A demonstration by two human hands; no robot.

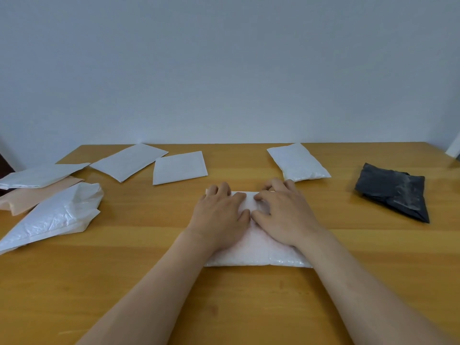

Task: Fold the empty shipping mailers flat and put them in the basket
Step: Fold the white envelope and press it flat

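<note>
A white bubble mailer (pixel 251 256) lies flat on the wooden table (pixel 139 275), right in front of me. Both my hands are on top of it, side by side. My left hand (pixel 221 215) presses it with flat fingers that reach its far edge. My right hand (pixel 283 212) rests on it with arched fingers, their tips on the mailer near the far edge. Further mailers lie around: two flat white ones (pixel 129 161) (pixel 180 167) at the back, a puffy white one (pixel 298 161) and a folded black one (pixel 393 190) to the right. No basket is in view.
At the left edge lies a heap: a white mailer (pixel 39 175), a pink one (pixel 29 195) under it and a crumpled white one (pixel 57 215). A plain wall runs behind the table's far edge.
</note>
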